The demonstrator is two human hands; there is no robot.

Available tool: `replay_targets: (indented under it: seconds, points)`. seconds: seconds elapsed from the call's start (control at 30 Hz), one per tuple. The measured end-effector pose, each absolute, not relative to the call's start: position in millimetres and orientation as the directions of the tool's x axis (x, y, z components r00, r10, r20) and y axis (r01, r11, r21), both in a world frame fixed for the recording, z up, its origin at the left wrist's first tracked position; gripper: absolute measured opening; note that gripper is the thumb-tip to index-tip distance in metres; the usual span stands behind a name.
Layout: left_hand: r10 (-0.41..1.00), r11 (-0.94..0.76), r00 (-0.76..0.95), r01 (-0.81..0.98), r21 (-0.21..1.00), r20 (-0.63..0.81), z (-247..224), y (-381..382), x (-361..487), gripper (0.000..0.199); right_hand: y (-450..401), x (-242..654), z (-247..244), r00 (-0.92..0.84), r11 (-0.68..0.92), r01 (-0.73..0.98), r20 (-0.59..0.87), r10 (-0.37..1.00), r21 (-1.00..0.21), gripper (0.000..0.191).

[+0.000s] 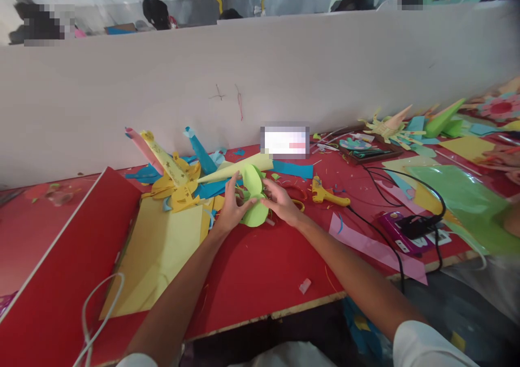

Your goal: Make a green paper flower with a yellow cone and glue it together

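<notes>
Between my two hands is a light green paper cutout (253,181) with rounded, petal-like lobes, one above and one below. My left hand (232,207) is closed on its left edge, thumb in front. On the other side my right hand (283,203) grips it near the middle with thumb and fingers. A long pale yellow paper cone (239,168) lies just behind the cutout. To the right rests a yellow glue gun (328,195), its black cord running toward the table edge. Scissors with red and yellow handles (299,204) lie partly hidden behind my right hand.
Yellow paper sheets (162,248) lie at left beside a raised red board (77,269). Paper cones and cutouts (174,177) stand behind them. A purple power box (406,234) with black plugs and a pink strip (377,248) lie right. Another person's hand (501,158) is at far right.
</notes>
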State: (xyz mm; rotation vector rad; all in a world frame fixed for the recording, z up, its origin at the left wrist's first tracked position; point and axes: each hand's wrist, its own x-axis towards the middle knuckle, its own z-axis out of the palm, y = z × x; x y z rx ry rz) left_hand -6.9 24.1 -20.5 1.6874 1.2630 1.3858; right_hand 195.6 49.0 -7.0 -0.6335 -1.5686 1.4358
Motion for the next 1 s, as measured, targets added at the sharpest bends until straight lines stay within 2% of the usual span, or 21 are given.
replay_targets:
  seconds: [0.13,0.23,0.37,0.47,0.53,0.73,1.0]
  points:
    - [0.946,-0.308,-0.068,0.129,0.943,0.318,-20,26,-6,0.089,52,199,-8,-0.482,0.185,-0.192,0.257,0.838,-0.964,0.07]
    - [0.957,-0.284,-0.057,-0.01,0.959,0.283,-19,28,-7,0.084,53,200,-9,-0.508,0.155,-0.19,0.232,0.829,-0.969,0.072]
    - [0.967,-0.247,-0.068,-0.027,0.969,0.245,-16,29,-8,0.056,53,200,-11,-0.502,0.154,-0.193,0.233,0.833,-0.969,0.085]
    - [0.966,-0.244,-0.098,-0.058,0.968,0.238,-14,28,-9,0.05,54,200,-15,-0.509,0.18,-0.151,0.233,0.829,-0.972,0.089]
    - [0.966,-0.244,-0.102,-0.068,0.967,0.237,-12,27,-8,0.049,56,200,-19,-0.503,0.221,-0.104,0.242,0.829,-0.97,0.082]
    - [0.968,-0.236,-0.101,-0.068,0.969,0.229,-11,25,-8,0.043,62,201,-28,-0.5,0.351,0.039,0.286,0.818,-0.936,0.043]
    - [0.982,-0.172,-0.103,-0.116,0.978,0.16,-17,26,-11,0.041,72,211,-20,-0.3,0.396,0.086,0.355,0.885,-0.914,0.034]
